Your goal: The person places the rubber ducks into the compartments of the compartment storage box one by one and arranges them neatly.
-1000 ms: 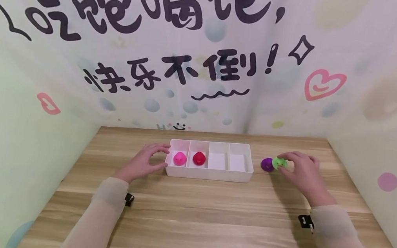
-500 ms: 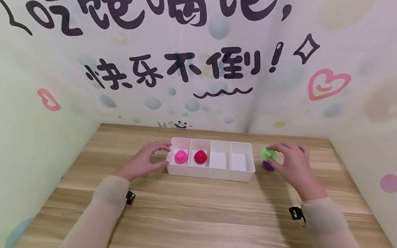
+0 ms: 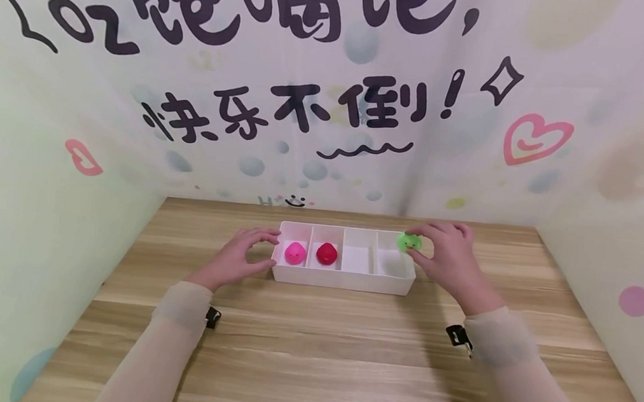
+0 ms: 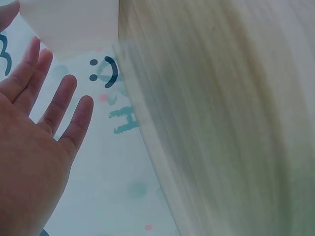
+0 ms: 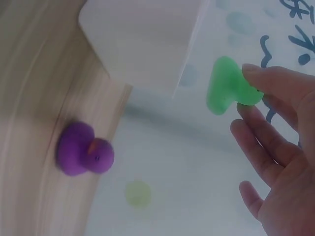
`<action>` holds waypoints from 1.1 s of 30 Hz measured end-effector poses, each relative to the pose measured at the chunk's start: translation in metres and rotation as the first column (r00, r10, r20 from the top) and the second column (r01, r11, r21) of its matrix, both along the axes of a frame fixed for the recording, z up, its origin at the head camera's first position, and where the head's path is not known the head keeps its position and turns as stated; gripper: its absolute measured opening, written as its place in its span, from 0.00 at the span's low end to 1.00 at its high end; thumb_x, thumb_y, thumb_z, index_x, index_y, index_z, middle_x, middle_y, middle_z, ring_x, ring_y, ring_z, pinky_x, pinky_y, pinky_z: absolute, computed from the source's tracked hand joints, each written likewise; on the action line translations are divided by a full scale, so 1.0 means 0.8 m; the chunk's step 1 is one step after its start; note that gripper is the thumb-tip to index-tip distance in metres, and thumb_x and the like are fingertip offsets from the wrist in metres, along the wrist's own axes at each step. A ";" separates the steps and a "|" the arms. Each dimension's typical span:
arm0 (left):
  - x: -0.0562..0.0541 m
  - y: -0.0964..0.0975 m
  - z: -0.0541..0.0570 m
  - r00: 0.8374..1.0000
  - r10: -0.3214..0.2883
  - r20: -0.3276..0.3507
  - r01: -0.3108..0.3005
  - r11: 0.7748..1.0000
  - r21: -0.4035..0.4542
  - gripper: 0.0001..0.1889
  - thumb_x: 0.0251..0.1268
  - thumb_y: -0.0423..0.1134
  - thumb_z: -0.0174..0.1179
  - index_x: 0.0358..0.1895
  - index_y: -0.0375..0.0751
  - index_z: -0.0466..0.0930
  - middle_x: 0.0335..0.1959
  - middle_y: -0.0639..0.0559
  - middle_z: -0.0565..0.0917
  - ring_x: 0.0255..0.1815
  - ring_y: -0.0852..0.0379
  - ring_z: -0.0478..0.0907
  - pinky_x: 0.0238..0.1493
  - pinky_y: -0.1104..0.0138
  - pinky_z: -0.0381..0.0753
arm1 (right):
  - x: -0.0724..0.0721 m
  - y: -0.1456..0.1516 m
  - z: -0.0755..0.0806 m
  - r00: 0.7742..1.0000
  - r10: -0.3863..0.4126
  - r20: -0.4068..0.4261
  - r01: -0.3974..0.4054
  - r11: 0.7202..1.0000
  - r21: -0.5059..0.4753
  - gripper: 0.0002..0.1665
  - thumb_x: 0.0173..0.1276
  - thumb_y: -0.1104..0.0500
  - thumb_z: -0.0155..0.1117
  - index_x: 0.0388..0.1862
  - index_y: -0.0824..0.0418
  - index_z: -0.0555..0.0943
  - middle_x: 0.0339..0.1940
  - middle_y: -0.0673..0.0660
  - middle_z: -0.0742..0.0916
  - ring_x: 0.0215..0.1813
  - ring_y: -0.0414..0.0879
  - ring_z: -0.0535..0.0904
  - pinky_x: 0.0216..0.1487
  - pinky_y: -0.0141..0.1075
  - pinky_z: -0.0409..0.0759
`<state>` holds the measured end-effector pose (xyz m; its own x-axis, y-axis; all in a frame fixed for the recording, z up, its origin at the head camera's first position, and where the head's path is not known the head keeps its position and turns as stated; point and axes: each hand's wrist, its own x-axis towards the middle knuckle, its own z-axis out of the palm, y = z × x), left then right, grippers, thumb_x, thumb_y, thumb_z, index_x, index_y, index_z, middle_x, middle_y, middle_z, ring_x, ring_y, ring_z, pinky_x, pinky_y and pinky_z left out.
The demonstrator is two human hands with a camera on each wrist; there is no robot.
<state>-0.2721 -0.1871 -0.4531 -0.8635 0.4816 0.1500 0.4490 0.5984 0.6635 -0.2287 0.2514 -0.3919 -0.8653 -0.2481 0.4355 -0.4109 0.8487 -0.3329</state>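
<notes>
My right hand [image 3: 451, 260] pinches a green rubber duck [image 3: 409, 243] between thumb and fingers, over the right end compartment of a white divided box [image 3: 340, 280]. The right wrist view shows this green duck raised off the table, with a purple rubber duck [image 5: 76, 149] on the tabletop below; the hand hides the purple one in the head view. At the box's left end, my left hand [image 3: 236, 257] has its thumb and fingertips right at the end wall. A pink duck [image 3: 295, 253] sits in the leftmost compartment, and a red duck [image 3: 327, 254] in the adjoining one.
The wooden table [image 3: 308, 353] extends in front of the box and to both sides. A printed backdrop [image 3: 308, 97] rises right behind the table's far edge, with pale walls at left and right. Black camera straps [image 3: 458, 335] show at both wrists.
My right hand has carried the green duck leftward, from beside the purple duck, past it, to over the box's right end. My left hand has stayed at the box's left end.
</notes>
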 end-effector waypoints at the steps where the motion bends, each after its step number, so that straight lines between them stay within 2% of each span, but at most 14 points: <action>1: 0.000 0.000 0.000 1.000 0.001 -0.001 -0.001 1.000 0.000 0.21 0.67 0.44 0.71 0.61 0.46 0.80 0.75 0.53 0.74 0.77 0.42 0.63 0.76 0.36 0.61 | 0.000 -0.005 0.000 1.000 0.003 0.001 -0.003 1.000 -0.004 0.17 0.59 0.61 0.80 0.48 0.56 0.88 0.49 0.59 0.90 0.58 0.60 0.81 0.65 0.61 0.60; 12: 0.001 0.002 0.001 1.000 -0.014 0.003 0.014 1.000 0.001 0.22 0.67 0.44 0.70 0.61 0.44 0.80 0.75 0.51 0.74 0.77 0.40 0.63 0.76 0.36 0.60 | -0.007 -0.054 0.001 0.998 0.061 0.034 -0.061 0.998 -0.021 0.18 0.59 0.58 0.81 0.48 0.55 0.88 0.48 0.56 0.89 0.57 0.57 0.81 0.68 0.60 0.58; 18: 0.000 0.001 0.001 1.000 -0.016 -0.013 0.016 1.000 -0.002 0.21 0.66 0.44 0.70 0.60 0.46 0.80 0.74 0.51 0.74 0.77 0.40 0.63 0.77 0.36 0.59 | -0.015 -0.068 -0.005 0.995 0.073 0.062 -0.073 0.997 -0.013 0.18 0.60 0.57 0.81 0.48 0.54 0.87 0.50 0.54 0.90 0.59 0.55 0.81 0.71 0.60 0.57; 26: 0.000 0.002 0.003 1.000 -0.025 0.000 0.025 1.000 -0.005 0.21 0.67 0.44 0.70 0.60 0.46 0.80 0.75 0.51 0.74 0.76 0.41 0.64 0.75 0.37 0.62 | -0.018 -0.077 -0.016 0.992 0.070 0.109 -0.069 0.998 -0.013 0.18 0.60 0.56 0.81 0.48 0.53 0.86 0.50 0.53 0.90 0.60 0.53 0.81 0.73 0.60 0.56; 33: -0.001 0.001 0.003 1.000 -0.012 0.011 0.013 1.000 -0.011 0.22 0.67 0.44 0.70 0.61 0.45 0.80 0.75 0.53 0.73 0.76 0.42 0.64 0.75 0.36 0.63 | -0.026 -0.087 -0.029 0.988 0.098 0.123 -0.102 0.994 0.028 0.17 0.61 0.56 0.80 0.48 0.54 0.87 0.50 0.53 0.90 0.61 0.54 0.81 0.75 0.59 0.63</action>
<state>-0.2727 -0.1864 -0.4510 -0.8590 0.4940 0.1346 0.4489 0.6004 0.6618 -0.2498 0.1819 -0.4148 -0.8813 -0.3489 0.3187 -0.4527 0.8169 -0.3573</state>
